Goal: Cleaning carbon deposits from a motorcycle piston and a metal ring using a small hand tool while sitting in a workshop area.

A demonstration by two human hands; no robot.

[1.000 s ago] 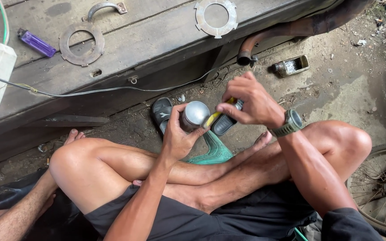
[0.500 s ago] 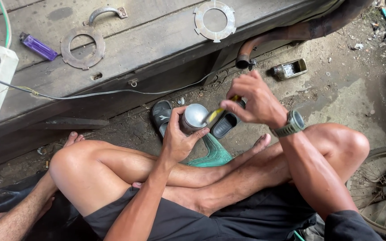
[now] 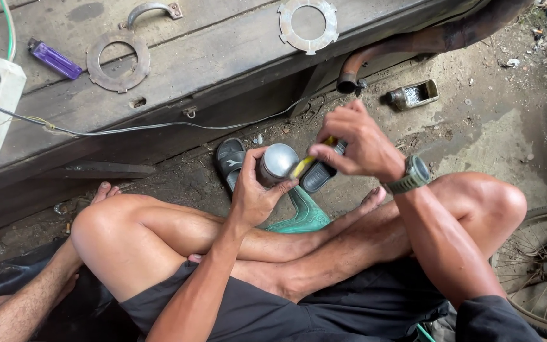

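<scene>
Silver metal is showing between both hands: the left hand (image 3: 252,193) is gripping a rounded silver metal part (image 3: 278,163) with curled fingers, just above the crossed legs. The right hand (image 3: 357,140) is pinching a yellow-handled tool (image 3: 303,166) against it, so the work looks mid-way, with the tool engaged and the part not set down.

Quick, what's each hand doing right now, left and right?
Left hand: closed around a silver metal cylinder.
Right hand: closed on a yellow-handled tool, its tip at the cylinder.
</scene>
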